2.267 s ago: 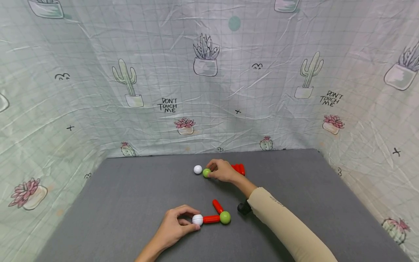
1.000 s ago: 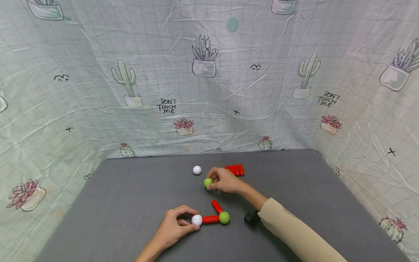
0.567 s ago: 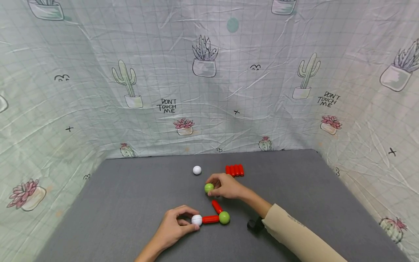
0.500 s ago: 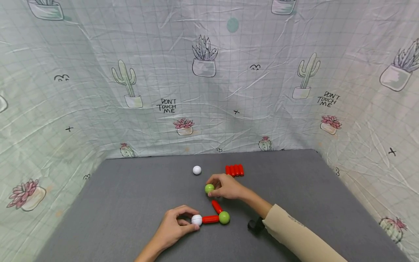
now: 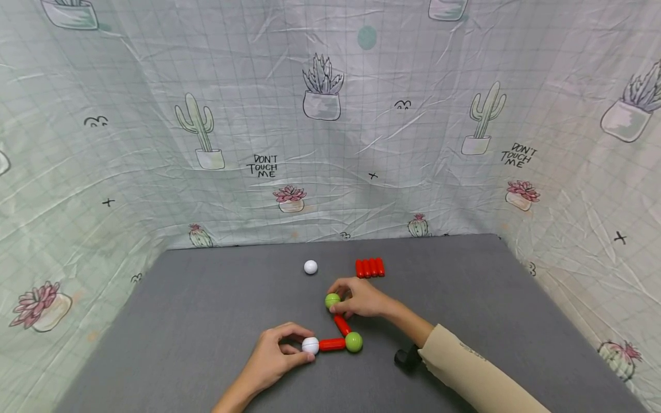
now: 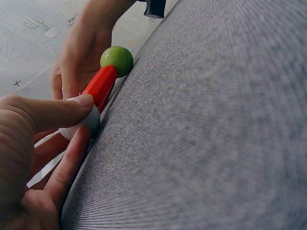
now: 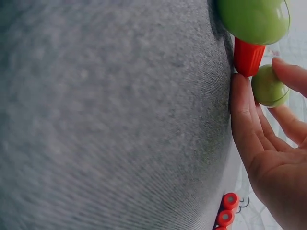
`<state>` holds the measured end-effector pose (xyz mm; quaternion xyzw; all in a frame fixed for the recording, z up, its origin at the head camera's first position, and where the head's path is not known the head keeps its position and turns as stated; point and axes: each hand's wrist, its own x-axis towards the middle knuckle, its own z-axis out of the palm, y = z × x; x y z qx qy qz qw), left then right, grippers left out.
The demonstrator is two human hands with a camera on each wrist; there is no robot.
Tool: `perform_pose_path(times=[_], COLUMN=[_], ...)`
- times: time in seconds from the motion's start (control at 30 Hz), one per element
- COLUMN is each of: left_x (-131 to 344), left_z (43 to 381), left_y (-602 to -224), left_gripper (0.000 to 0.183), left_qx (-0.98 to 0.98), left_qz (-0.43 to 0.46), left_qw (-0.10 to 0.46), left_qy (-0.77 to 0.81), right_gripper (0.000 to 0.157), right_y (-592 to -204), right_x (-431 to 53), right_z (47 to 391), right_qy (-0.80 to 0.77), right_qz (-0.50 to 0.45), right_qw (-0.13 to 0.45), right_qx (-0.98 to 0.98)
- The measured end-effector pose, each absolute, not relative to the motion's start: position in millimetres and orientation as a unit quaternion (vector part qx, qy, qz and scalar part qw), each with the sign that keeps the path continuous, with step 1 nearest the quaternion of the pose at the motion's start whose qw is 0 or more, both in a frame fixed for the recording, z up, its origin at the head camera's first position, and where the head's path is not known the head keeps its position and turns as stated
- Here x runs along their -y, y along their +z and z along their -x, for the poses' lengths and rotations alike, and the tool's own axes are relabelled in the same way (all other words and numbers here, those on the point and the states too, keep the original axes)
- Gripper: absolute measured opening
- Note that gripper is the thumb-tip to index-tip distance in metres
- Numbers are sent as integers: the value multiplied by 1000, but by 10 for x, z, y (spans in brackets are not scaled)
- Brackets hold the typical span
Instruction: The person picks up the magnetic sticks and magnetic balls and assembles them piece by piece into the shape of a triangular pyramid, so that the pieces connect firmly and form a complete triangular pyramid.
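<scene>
My left hand [image 5: 279,353] grips a white ball [image 5: 310,345] between thumb and fingers. From that ball a red rod [image 5: 332,344] runs right to a green ball [image 5: 353,342]. A second red rod [image 5: 342,325] slants from this green ball toward the back. At its far end my right hand [image 5: 358,297] pinches another green ball [image 5: 333,301] with thumb and fingers. In the right wrist view the pinched green ball [image 7: 269,86] sits right at the end of the red rod [image 7: 248,57]. The left wrist view shows my left thumb over the white ball [image 6: 79,125].
Farther back on the grey table [image 5: 232,298] lies a loose white ball [image 5: 310,267]. Several red rods [image 5: 369,268] lie side by side to its right. A black device [image 5: 407,358] is at my right wrist. A patterned cloth [image 5: 330,143] hangs behind the table.
My right hand has brought the green ball from beside the loose white ball toward me, to the end of the slanting red rod. My left hand has stayed on its white ball.
</scene>
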<state>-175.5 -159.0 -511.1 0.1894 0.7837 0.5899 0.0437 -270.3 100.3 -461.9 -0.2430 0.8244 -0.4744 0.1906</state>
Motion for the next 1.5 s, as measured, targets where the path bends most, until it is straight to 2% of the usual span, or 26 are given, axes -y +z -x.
perform_pose_path(times=[0.63, 1.5], left_x=[1593, 1597], left_z=[1752, 1731], left_y=[-5097, -5074], left_gripper=[38, 38], left_qx=[-783, -781], left_qz=[-187, -179], left_qw=[47, 66], left_qy=[591, 595], right_gripper=[33, 31], right_y=[-4652, -4660], right_x=[-1005, -1015], right_z=[2702, 2654], right_qy=[-471, -471], right_qz=[271, 266], right_qw=[177, 191], right_qx=[-821, -819])
